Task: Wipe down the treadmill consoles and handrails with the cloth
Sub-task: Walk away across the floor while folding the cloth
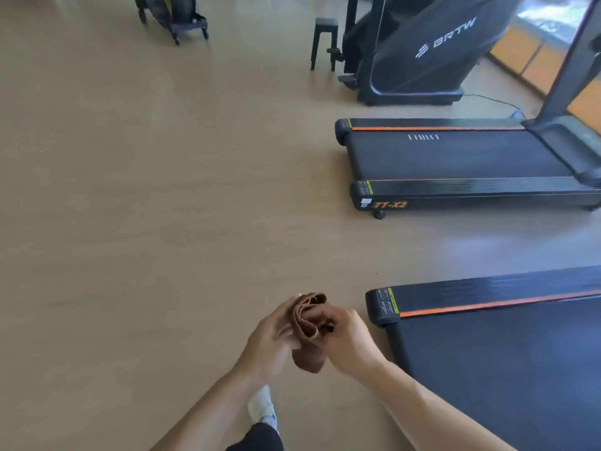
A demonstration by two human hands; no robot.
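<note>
A folded brown cloth (307, 323) is held between both hands, low in the middle of the head view. My left hand (271, 340) cups it from the left, and my right hand (348, 340) pinches its folds from the right. The near treadmill (507, 346) lies just right of my hands, showing only the rear of its black deck with an orange stripe. A second treadmill (455, 161), marked TT-X2, lies farther back on the right, with one grey upright (566, 76) rising at the frame's edge. No console or handrail is in view.
Beige floor (146, 206) stretches wide to the left. A black BRTW exercise machine (419, 50) and a small black stool (325, 40) stand at the back right. A wheeled cart (175, 17) sits at the back left. My white shoe (261, 406) is below my hands.
</note>
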